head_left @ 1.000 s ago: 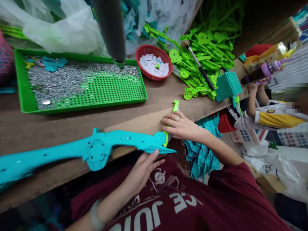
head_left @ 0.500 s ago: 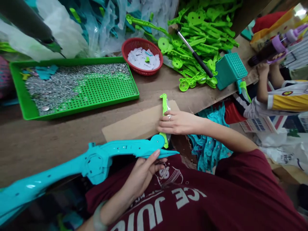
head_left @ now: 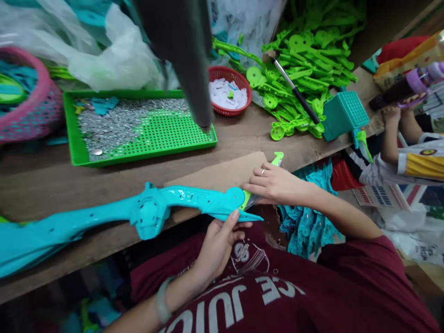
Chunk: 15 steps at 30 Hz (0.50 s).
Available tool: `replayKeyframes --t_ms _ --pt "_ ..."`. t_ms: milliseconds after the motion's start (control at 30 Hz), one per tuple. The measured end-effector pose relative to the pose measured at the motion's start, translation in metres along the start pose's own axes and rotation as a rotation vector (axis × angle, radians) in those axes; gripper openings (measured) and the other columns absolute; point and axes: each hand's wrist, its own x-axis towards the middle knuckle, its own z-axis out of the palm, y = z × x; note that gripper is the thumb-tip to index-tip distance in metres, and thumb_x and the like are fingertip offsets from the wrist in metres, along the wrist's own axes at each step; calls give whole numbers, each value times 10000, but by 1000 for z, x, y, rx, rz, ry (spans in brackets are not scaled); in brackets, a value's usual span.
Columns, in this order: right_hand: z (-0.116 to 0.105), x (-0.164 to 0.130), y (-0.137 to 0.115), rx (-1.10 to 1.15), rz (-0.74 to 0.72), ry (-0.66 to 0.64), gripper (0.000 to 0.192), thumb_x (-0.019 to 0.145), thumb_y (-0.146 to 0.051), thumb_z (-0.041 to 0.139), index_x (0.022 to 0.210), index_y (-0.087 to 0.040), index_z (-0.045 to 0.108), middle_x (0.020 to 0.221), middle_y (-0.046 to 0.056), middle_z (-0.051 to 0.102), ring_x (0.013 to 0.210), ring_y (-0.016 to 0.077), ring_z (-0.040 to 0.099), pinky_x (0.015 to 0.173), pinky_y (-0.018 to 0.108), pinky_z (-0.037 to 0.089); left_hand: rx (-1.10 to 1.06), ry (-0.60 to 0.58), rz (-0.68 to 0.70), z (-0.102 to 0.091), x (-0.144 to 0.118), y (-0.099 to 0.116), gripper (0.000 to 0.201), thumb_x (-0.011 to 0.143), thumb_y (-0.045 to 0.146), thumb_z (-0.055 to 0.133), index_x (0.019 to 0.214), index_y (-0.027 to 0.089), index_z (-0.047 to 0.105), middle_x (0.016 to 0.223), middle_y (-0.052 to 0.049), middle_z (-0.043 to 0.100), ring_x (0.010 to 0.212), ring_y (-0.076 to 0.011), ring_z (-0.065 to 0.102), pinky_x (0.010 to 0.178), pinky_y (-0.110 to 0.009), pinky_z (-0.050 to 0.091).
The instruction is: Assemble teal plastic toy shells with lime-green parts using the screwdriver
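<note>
Pinching the pointed near end of the long turquoise plastic piece (head_left: 152, 215), the left hand (head_left: 218, 245) has thumb and fingers closed on its thin tip at the bench edge. At two o'clock from it, the right hand (head_left: 274, 185) is closed over a slim lime-green part (head_left: 277, 159), pressing it down where it meets the round end of the turquoise piece; only the green tip and a bit by the joint show past the fingers.

From that joint the turquoise piece runs off toward nine o'clock along the front of the wooden bench (head_left: 243, 134), over a sheet of cardboard (head_left: 222, 175). It looks like light, stiff, glossy moulded plastic, so probably slippery and springy along its length; the thicker hub midway seems the surest place to hold, the tapered tip the weakest.

At eleven o'clock sits a green tray (head_left: 173, 134) of small silvery discs; at twelve, a red basket (head_left: 239, 108) of white bits. A heap of lime-green parts (head_left: 298, 60) with a hammer (head_left: 294, 90) lies at one o'clock. Another person's arm (head_left: 390, 138) reaches up at three o'clock.
</note>
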Motion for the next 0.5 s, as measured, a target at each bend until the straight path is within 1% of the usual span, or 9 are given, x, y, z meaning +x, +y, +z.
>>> replayKeyframes --t_ms 100,167,200,267,333,367,433,467,500 --pt "-4 5 2 82 37 -50 423 981 -358 596 1318 -105 561 1006 111 713 949 244 598 774 369 391 -31 -149 -163 6 7 -7 559 585 538 929 934 149 730 912 -77 769 782 -147 702 594 -187 500" --pt "-11 9 14 226 77 2 430 946 -384 648 1297 -145 583 1093 119 705 1006 249 624 824 383 459 -31 -199 -166 12 14 -14 595 587 582 914 916 124 725 905 -109 775 754 -133 693 623 -186 491" --pt "-17 14 24 301 138 98 414 932 -406 662 1271 -177 599 1147 119 693 1054 252 631 868 396 487 -34 -197 -138 16 18 -16 604 598 606 899 904 117 718 898 -118 776 730 -124 683 613 -181 475" --pt "-30 29 49 450 306 417 425 904 -494 672 1240 -240 611 1229 106 662 1157 261 622 963 431 509 -41 -173 -114 22 25 -19 595 661 631 853 917 116 700 932 -133 777 704 -106 666 575 -170 430" --pt "-46 53 73 639 409 723 535 863 -621 652 1269 -279 587 1241 88 652 1189 269 621 992 450 521 -24 -193 -239 24 23 -14 566 745 640 784 951 124 678 993 -147 773 692 -101 659 542 -172 397" --pt "-53 65 83 767 402 787 601 843 -672 638 1302 -290 563 1246 82 650 1177 272 631 979 450 534 19 -251 -335 23 19 -8 557 784 651 739 956 126 671 1000 -153 771 682 -106 660 535 -179 393" --pt "-64 89 96 1036 315 745 663 822 -692 637 1341 -294 529 1241 80 656 1097 268 668 917 438 567 216 -469 -450 15 2 16 535 841 652 661 962 130 680 963 -147 770 692 -136 679 562 -208 426" --pt "-68 99 100 1141 272 670 647 823 -656 660 1339 -288 529 1223 81 666 1044 260 684 883 429 579 375 -590 -409 8 -7 33 526 871 642 620 967 131 698 927 -138 769 715 -156 691 604 -231 460" --pt "-70 107 103 1212 242 587 621 819 -602 696 1322 -273 541 1190 84 679 1002 252 690 863 422 584 554 -681 -278 1 -14 54 459 888 587 623 1016 155 712 927 -112 772 787 -180 710 682 -260 497"
